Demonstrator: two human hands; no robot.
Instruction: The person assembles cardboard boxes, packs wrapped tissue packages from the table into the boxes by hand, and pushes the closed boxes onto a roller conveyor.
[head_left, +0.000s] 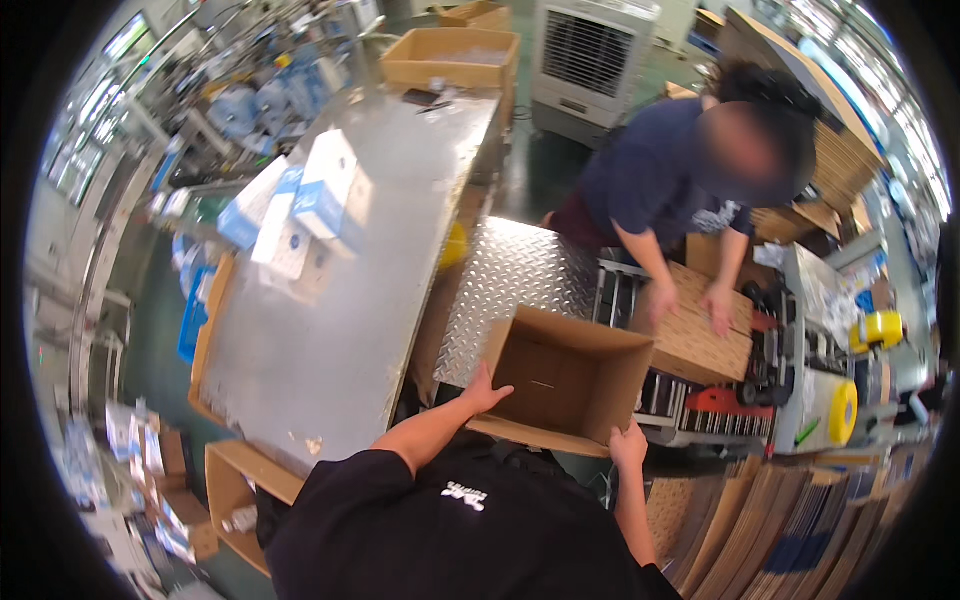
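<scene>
An open cardboard box (570, 375) stands empty on the near edge of a diamond-plate metal platform (515, 275), its mouth up and its flaps raised. The left hand (485, 390) grips the box's near left corner, fingers curled over the rim; the right hand (628, 445) clamps the near right corner from below and outside. The hands are well apart, one at each end of the near wall.

Just beyond the box, a roller conveyor (690, 410) carries a closed carton (700, 325) into a taping machine (800, 350); a co-worker in a dark blue shirt (655, 165) presses both hands flat on its top.

Left of the platform runs a long steel tabletop (330, 330), with blue-and-white cartons (300, 205) stacked at its left edge and a shallow cardboard tray (452, 58) at its far end. Flattened cardboard (770, 520) stands in a stack at the lower right. The floor (545, 165) is green, with a white air cooler (590, 50) standing far off.
</scene>
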